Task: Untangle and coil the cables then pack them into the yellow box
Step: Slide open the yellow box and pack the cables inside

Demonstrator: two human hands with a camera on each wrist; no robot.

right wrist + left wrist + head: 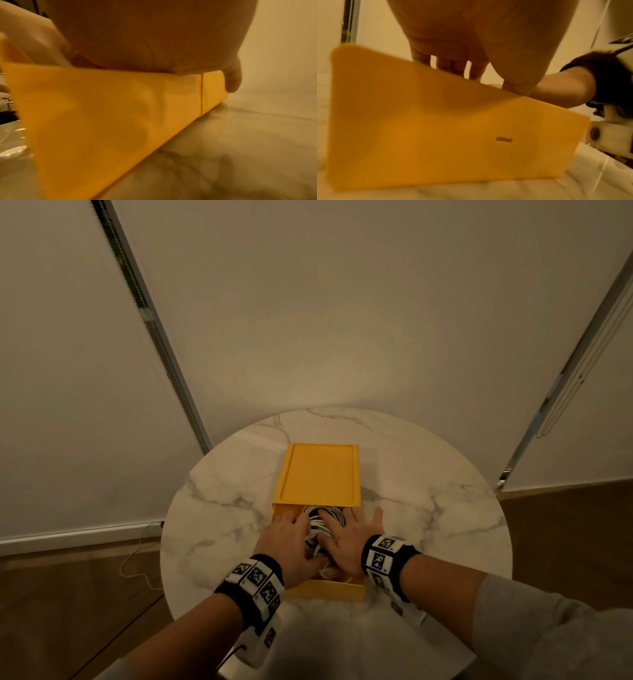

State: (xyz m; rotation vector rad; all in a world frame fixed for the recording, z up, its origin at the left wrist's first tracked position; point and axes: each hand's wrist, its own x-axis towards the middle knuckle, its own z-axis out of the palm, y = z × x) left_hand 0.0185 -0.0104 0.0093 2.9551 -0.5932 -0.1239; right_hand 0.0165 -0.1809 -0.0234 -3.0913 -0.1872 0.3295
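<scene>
The yellow box (329, 590) lies in the middle of the round marble table, its sliding lid (320, 472) pushed back over the far half. Coiled white cables (320, 523) fill the uncovered near half. My left hand (291, 537) and right hand (349, 534) lie side by side on the coils, fingers spread flat and pressing down. The left wrist view shows the box's front wall (436, 128) with my left hand (471, 33) reaching over its rim. From the right wrist, the box's side wall (102, 115) sits under my right hand (145, 33). Much of the cable is hidden beneath both palms.
The marble table (428, 525) has bare surface to the left and right of the box. It stands close to a pale wall. A thin white cord (137, 559) trails over the wooden floor at the left.
</scene>
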